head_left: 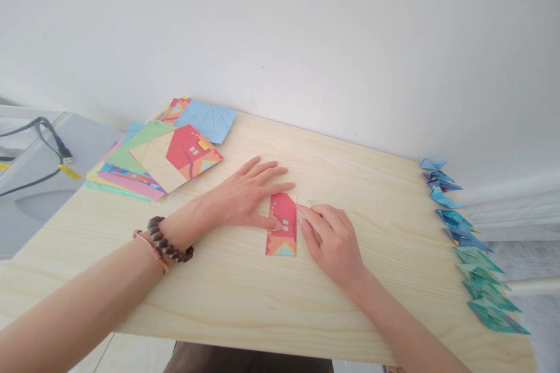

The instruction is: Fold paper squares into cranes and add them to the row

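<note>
A small red and orange folded paper (282,227) lies flat in the middle of the pale wooden table (245,297). My left hand (242,195) rests palm down beside it, fingers stretched out, with the thumb pressing on the paper's left part. My right hand (330,239) sits at the paper's right edge, fingers curled, with the fingertips pushing along that edge. A bead bracelet (168,242) circles my left wrist.
A stack of colourful paper sheets (153,157) lies at the table's far left. A row of several folded blue and green paper pieces (468,245) runs along the right edge. A white wall stands behind. Black cables (48,140) lie on a grey surface to the left.
</note>
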Motion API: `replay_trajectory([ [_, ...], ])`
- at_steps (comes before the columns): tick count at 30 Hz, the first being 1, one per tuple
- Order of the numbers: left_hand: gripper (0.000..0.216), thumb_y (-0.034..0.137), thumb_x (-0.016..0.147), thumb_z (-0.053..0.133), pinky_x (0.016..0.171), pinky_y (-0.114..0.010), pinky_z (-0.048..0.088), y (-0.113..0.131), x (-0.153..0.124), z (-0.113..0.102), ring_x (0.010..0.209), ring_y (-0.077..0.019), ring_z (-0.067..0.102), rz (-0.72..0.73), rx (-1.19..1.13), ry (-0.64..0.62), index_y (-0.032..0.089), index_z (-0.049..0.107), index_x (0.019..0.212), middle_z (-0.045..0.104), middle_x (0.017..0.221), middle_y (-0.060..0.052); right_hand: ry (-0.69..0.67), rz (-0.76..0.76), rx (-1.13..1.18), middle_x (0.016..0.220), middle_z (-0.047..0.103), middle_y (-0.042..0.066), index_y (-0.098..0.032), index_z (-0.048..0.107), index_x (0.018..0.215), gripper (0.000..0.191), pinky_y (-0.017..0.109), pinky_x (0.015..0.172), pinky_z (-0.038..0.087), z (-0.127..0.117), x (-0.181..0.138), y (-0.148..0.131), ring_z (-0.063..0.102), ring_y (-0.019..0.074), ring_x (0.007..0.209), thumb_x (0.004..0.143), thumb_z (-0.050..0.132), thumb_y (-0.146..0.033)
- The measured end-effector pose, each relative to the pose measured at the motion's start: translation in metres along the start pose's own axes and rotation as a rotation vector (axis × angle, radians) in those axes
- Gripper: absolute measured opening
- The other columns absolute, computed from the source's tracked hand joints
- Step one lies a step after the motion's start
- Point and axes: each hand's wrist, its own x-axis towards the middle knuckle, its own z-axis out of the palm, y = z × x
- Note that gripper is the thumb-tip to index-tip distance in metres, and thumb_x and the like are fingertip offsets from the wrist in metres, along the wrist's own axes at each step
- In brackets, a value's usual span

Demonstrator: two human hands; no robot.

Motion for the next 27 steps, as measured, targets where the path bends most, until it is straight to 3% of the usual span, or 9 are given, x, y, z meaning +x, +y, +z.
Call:
replay_trajectory([
  [8, 0.056, 0.060, 0.071, 0.057, 0.109, -0.049, 0.009, -0.001, 0.002, 0.000, 0.129, -0.0287, 0.028, 0.025, -0.065, 0.056, 0.026, 0.052, 0.115, 0.039, 0.136, -0.008, -0.067, 0.065, -0.038, 0.084, 0.061, 0.007, -0.017, 0.063, 0.104, 0.023, 0.034, 0.076, 0.040, 0.009, 0.008, 0.001, 0.052, 0.0185, 0.082, 0.087, 0.050, -0.024],
  [10, 0.051, 0.056, 0.072, 0.058, 0.107, -0.049, 0.016, 0.002, 0.001, -0.004, 0.126, -0.0294, 0.031, 0.028, -0.061, 0.070, 0.023, 0.054, 0.111, 0.042, 0.131, -0.010, -0.066, 0.080, -0.031, 0.084, 0.061, 0.007, -0.017, 0.064, 0.104, 0.023, 0.035, 0.076, 0.039, 0.008, 0.007, 0.000, 0.052, 0.0187, 0.082, 0.087, 0.051, -0.025],
  [13, 0.033, 0.046, 0.078, 0.057, 0.094, -0.040, 0.034, 0.014, -0.002, -0.010, 0.109, -0.0255, 0.044, 0.071, -0.056, 0.057, 0.021, 0.058, 0.100, 0.051, 0.114, -0.010, -0.057, 0.094, -0.017, 0.084, 0.060, 0.007, -0.018, 0.064, 0.105, 0.023, 0.035, 0.076, 0.039, 0.008, 0.007, 0.001, 0.051, 0.0189, 0.081, 0.086, 0.051, -0.025],
  [16, 0.016, 0.025, 0.089, 0.045, 0.081, -0.032, 0.038, 0.031, -0.009, -0.014, 0.089, -0.0178, 0.050, 0.222, -0.052, 0.008, 0.021, 0.061, 0.086, 0.058, 0.094, -0.006, -0.042, 0.094, 0.008, 0.081, 0.059, 0.007, -0.019, 0.065, 0.106, 0.024, 0.035, 0.074, 0.039, 0.008, 0.007, 0.001, 0.051, 0.0179, 0.078, 0.086, 0.050, -0.021],
  [23, 0.026, 0.012, 0.085, 0.048, 0.080, -0.031, 0.035, 0.040, -0.016, -0.010, 0.088, -0.0170, 0.050, 0.288, -0.062, -0.028, 0.028, 0.062, 0.099, 0.058, 0.092, -0.003, -0.043, 0.168, 0.122, 0.071, 0.060, 0.002, -0.023, 0.068, 0.089, 0.015, 0.033, 0.072, 0.038, 0.009, 0.015, 0.008, 0.052, 0.0161, 0.072, 0.084, 0.054, -0.026],
  [27, 0.034, 0.016, 0.086, 0.046, 0.082, -0.033, 0.033, 0.040, -0.013, -0.010, 0.092, -0.0191, 0.048, 0.278, -0.031, -0.088, 0.033, 0.056, 0.113, 0.056, 0.094, -0.004, -0.075, 0.203, 0.183, 0.070, 0.061, 0.000, -0.023, 0.066, 0.085, 0.010, 0.032, 0.074, 0.037, 0.007, 0.023, 0.015, 0.053, 0.0155, 0.072, 0.081, 0.059, -0.030],
])
